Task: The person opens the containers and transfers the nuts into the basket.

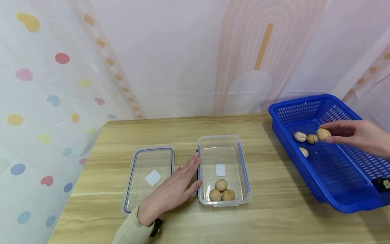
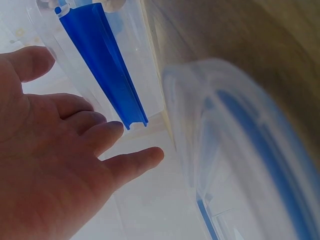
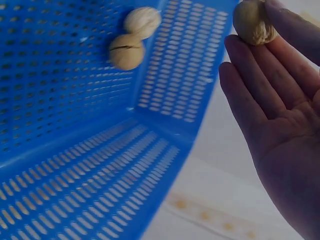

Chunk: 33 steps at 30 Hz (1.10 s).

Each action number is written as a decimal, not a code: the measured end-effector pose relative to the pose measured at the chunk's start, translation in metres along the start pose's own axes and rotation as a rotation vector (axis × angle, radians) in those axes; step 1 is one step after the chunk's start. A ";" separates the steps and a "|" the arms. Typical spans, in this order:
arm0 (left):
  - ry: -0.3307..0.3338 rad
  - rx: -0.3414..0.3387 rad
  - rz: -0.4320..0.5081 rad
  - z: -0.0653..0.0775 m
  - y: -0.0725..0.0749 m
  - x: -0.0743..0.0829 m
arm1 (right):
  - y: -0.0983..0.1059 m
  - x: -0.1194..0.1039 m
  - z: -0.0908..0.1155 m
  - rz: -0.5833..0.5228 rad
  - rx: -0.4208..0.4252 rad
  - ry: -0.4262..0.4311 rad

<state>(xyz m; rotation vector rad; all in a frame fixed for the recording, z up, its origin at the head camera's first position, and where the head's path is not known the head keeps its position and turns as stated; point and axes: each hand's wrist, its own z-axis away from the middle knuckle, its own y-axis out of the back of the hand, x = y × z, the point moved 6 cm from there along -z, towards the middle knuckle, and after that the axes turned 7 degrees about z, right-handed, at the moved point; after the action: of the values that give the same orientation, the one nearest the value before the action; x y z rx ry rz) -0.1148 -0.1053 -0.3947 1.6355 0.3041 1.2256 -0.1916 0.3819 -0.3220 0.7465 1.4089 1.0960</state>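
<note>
Between thumb and fingertips, my right hand (image 1: 356, 135) pinches a walnut (image 1: 323, 134) above the blue basket (image 1: 320, 200). Several more walnuts lie inside the basket, among them a pale one (image 1: 300, 137) and a cracked one (image 1: 312, 139). My left hand (image 1: 175, 188) touches the left side of a clear plastic container (image 1: 223, 140) with fingers extended. Three walnuts (image 1: 220, 185) sit together at the container's near end. In the right wrist view the held walnut (image 3: 250, 22) shows a rough spot. In the left wrist view the blue side latch (image 2: 102, 62) hangs beside my fingers.
A clear lid with a blue seal (image 1: 138, 162) lies on the wooden table (image 1: 213, 223) left of the container, partly under my left forearm. A patterned cloth (image 1: 170, 61) hangs behind the table. The basket stands at the table's right side.
</note>
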 end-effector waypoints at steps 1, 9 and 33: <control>-0.001 0.001 0.000 0.000 0.000 0.000 | -0.003 0.002 -0.002 0.004 -0.024 0.000; -0.002 0.000 0.003 0.000 0.000 0.000 | -0.030 0.011 -0.010 0.029 -0.152 0.040; 0.003 -0.002 0.001 -0.001 0.000 -0.001 | -0.057 0.026 -0.020 -0.024 -0.265 0.071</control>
<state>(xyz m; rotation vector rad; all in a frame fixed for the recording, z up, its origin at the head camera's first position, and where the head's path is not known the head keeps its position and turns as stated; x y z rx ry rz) -0.1161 -0.1054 -0.3956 1.6321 0.3044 1.2289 -0.2067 0.3813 -0.3859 0.5027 1.2955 1.2709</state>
